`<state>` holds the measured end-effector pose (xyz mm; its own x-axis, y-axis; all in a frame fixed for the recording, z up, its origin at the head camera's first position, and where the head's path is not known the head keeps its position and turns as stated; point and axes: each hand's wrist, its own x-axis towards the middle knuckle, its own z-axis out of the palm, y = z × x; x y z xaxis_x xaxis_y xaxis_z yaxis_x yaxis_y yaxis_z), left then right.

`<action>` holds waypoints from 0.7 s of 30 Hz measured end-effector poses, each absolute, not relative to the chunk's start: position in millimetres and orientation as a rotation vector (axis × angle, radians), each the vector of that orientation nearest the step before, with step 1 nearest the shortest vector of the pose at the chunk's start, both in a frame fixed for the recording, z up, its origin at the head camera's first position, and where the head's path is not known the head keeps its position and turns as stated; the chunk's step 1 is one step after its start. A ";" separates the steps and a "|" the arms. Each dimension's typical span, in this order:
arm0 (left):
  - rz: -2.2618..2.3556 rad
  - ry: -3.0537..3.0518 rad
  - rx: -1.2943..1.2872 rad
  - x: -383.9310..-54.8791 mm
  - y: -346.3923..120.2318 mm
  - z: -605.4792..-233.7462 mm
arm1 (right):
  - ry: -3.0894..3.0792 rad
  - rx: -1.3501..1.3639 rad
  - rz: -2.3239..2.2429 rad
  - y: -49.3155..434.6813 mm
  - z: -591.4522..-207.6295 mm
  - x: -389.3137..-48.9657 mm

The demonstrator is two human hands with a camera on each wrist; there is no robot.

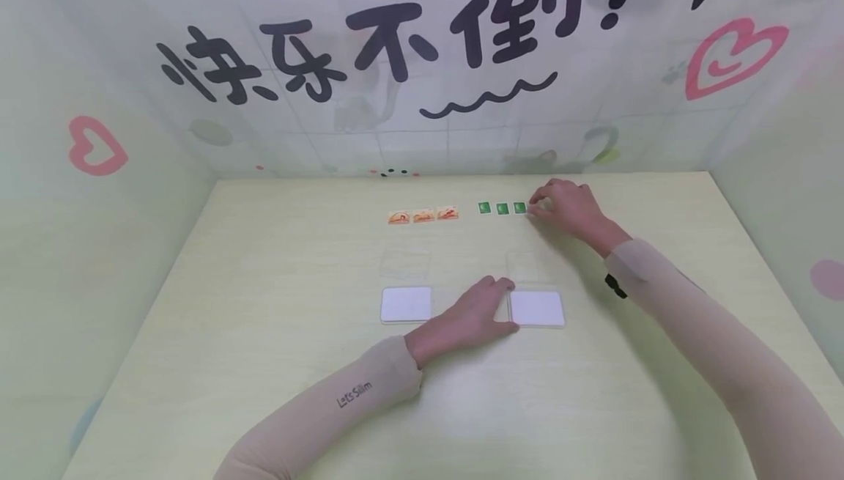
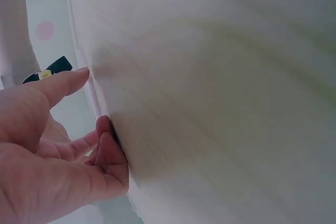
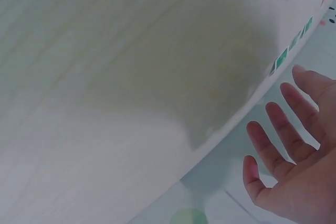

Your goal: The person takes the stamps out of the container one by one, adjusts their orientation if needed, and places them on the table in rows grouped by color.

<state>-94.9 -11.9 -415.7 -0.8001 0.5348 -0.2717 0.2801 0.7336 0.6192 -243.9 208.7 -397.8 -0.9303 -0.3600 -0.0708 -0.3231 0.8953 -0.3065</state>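
In the head view my left hand (image 1: 478,313) is at the left edge of a white rectangular card (image 1: 537,308), with the thumb by its near corner and the fingertips by its far corner. The left wrist view shows this hand (image 2: 58,150) with thumb and fingers apart, fingertips down at the tabletop. My right hand (image 1: 568,209) reaches to the back, fingertips beside the rightmost of three small green cards (image 1: 520,208). Seen from the right wrist, that hand (image 3: 299,145) has its fingers spread and loosely bent near the row of green pieces (image 3: 282,57).
Left of the green cards lie three orange-patterned cards (image 1: 423,215). A second white card (image 1: 405,305) is left of my left hand. Faint clear rectangles (image 1: 404,264) lie behind the white cards. A printed curtain (image 1: 316,113) stands along the table's back edge.
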 end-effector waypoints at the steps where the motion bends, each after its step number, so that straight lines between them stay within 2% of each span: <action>1: 0.787 2.499 0.628 -94.5 -11.8 -415.4 | 2.939 -0.531 -0.449 209.1 -397.7 -242.1; 9: 0.778 2.544 0.735 -92.5 -17.4 -405.1 | 2.978 -0.529 -0.493 207.4 -392.4 -225.1; 21: 0.953 2.680 0.714 -88.7 -57.6 -378.3 | 3.085 -0.614 -0.488 205.3 -380.6 -181.3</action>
<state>-88.7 -57.6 -378.3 -0.8610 0.5076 -0.0326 0.3730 0.6739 0.6378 -181.3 205.3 -380.6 -0.9246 -0.3678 0.0990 -0.3804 0.8785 -0.2889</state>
